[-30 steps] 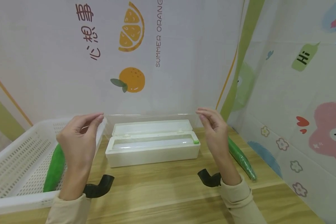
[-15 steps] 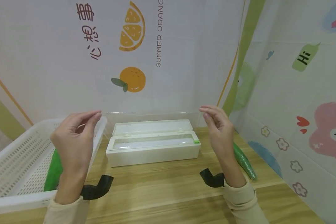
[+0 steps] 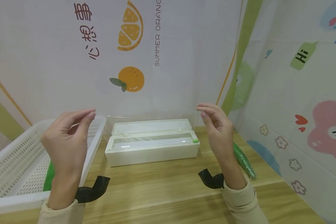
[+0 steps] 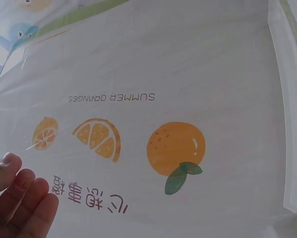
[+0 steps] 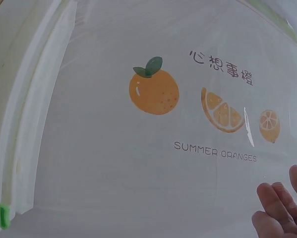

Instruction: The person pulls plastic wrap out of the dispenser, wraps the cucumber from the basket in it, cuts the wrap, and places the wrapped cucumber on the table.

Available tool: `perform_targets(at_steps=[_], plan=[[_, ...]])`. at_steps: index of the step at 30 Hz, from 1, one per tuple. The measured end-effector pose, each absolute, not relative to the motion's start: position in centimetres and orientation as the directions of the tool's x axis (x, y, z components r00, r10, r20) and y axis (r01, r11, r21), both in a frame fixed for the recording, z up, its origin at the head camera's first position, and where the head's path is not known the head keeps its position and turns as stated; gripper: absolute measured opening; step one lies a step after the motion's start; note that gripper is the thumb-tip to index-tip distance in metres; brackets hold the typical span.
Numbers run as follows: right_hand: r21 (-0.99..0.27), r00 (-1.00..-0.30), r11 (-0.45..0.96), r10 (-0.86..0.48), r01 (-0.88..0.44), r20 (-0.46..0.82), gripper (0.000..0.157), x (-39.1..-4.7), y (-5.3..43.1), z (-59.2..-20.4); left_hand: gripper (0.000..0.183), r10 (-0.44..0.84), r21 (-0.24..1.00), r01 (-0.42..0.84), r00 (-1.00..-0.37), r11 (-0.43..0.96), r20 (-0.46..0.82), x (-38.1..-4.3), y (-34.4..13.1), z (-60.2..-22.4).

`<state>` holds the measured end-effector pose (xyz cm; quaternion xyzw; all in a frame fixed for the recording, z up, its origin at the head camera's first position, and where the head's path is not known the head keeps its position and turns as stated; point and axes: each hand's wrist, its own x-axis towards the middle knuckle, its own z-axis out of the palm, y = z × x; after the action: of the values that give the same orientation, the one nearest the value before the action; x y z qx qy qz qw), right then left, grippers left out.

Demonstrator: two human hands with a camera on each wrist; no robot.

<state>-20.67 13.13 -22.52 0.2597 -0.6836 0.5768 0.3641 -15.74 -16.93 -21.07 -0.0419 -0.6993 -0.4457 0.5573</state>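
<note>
A sheet of clear cling film (image 3: pixel 151 117) spans the gap between both hands, above and behind a long white cling film dispenser (image 3: pixel 154 158). The left hand (image 3: pixel 65 143) pinches one corner of the film between thumb and fingertips, left of the dispenser. On the other side, the right hand (image 3: pixel 217 124) pinches the opposite corner. The dispenser's lid (image 3: pixel 152 126) is tipped back, and a green slider (image 3: pixel 195 140) sits at its right end. In the wrist views, the left fingers (image 4: pixel 24 203) and right fingers (image 5: pixel 274 208) appear at the frame edges.
At left, a white perforated basket (image 3: pixel 16 203) holds a green cucumber (image 3: pixel 49 179), mostly hidden behind the left hand and forearm. A film-wrapped cucumber (image 3: pixel 244 161) lies on the wooden table (image 3: pixel 151 193) beyond the right wrist. A printed curtain (image 3: pixel 179 77) hangs close behind.
Both hands have risen a little, and the left hand has shifted left, widening the gap between them. The film's top edge now looks less straight, with slanting creases over the dispenser.
</note>
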Motion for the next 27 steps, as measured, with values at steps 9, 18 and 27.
perform_targets(at_steps=[9, 18, 27], plan=[[-0.564, -0.578, 0.265, 0.031, -0.782, 0.815, 0.019, -19.1, 13.5, -21.8, 0.014, -0.423, 0.571, 0.518, -0.385, 0.637, 0.820, -14.9, -17.0, -20.7], [-0.480, -0.534, 0.386, -0.040, -0.788, 0.845, 0.015, -16.7, 14.4, -20.7, 0.013, -0.378, 0.568, 0.481, -0.438, 0.668, 0.816, -13.3, -17.5, -20.1], [-0.245, -0.476, 0.628, -0.228, -0.739, 0.849, 0.018, -13.9, 15.7, -19.9, 0.012, -0.113, 0.430, 0.476, -0.560, 0.767, 0.821, -13.9, -21.9, -21.9]])
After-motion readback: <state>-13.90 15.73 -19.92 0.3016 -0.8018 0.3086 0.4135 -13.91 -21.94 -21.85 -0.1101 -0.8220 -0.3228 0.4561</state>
